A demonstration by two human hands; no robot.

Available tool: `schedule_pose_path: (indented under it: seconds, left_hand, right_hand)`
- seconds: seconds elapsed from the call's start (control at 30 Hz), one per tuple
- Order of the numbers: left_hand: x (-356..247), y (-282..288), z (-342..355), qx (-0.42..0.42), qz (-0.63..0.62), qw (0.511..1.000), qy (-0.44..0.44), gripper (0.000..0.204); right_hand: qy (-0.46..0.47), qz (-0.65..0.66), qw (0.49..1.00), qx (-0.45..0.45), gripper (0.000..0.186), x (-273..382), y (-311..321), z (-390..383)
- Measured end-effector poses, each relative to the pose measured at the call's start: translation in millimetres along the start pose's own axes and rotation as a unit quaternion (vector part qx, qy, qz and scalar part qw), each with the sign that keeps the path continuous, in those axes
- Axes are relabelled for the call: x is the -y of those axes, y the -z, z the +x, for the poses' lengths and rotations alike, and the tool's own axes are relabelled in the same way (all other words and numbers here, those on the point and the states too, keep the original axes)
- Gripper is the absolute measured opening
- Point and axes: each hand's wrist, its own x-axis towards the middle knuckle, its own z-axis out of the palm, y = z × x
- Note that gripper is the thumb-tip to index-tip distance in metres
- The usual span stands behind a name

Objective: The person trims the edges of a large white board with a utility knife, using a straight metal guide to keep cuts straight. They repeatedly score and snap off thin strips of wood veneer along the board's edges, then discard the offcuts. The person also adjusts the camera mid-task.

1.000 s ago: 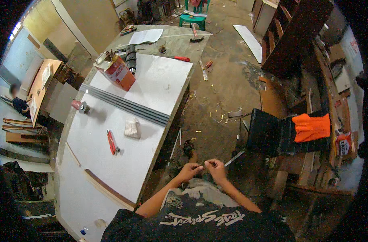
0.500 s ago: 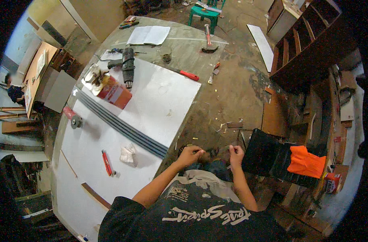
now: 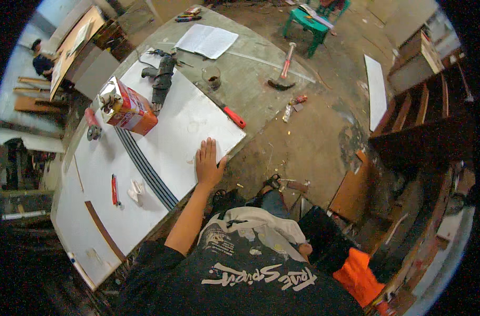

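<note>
My left hand [image 3: 209,162] lies flat on the white board [image 3: 187,126] near its right edge, fingers stretched out and holding nothing. Only a small bit of my right hand [image 3: 305,249] shows beside the shirt, and its fingers are hidden. Left of my left hand, dark grey strips [image 3: 147,171] lie side by side across the board. Beyond them stands a red and orange metal can [image 3: 132,113] with an opened, soiled top. A black heat gun [image 3: 163,81] rests behind the can. The red-handled blade tool [image 3: 233,117] lies at the board's far right edge.
A red cutter [image 3: 114,189], a crumpled white cloth [image 3: 136,191] and an angle grinder [image 3: 93,126] lie on the board. Farther off are a glass jar [image 3: 212,78], a hammer [image 3: 286,71] and an open notebook [image 3: 207,41]. An orange cloth [image 3: 358,276] hangs at my right.
My left hand has moved from in front of my body onto the board and opened flat. My right hand has dropped back, mostly out of sight. The view has turned to the right.
</note>
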Motion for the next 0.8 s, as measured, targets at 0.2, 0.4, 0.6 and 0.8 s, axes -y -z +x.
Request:
schedule_pose_path:
  seconds: [0.2,0.4,0.6,0.8]
  left_hand:
    - [-11.6,-7.1,-29.3,0.001,-0.031,0.999,0.041,0.072]
    - [1.8,-3.9,-16.4,-0.005,-0.014,0.994,0.111,0.072]
    - [32.6,-5.7,33.9,-0.058,0.003,0.992,0.115,0.075]
    - [60.8,5.6,81.3,-0.041,-0.032,0.991,0.122,0.079]
  right_hand:
    - [0.041,0.063,0.996,0.057,0.020,157.7,-37.1,214.8]
    - [0.192,0.237,0.949,0.086,0.021,371.7,-49.7,334.9]
    - [0.254,0.159,0.944,0.137,0.018,448.5,-71.2,298.9]
    - [0.324,-0.036,0.928,0.182,0.039,357.3,-71.1,263.4]
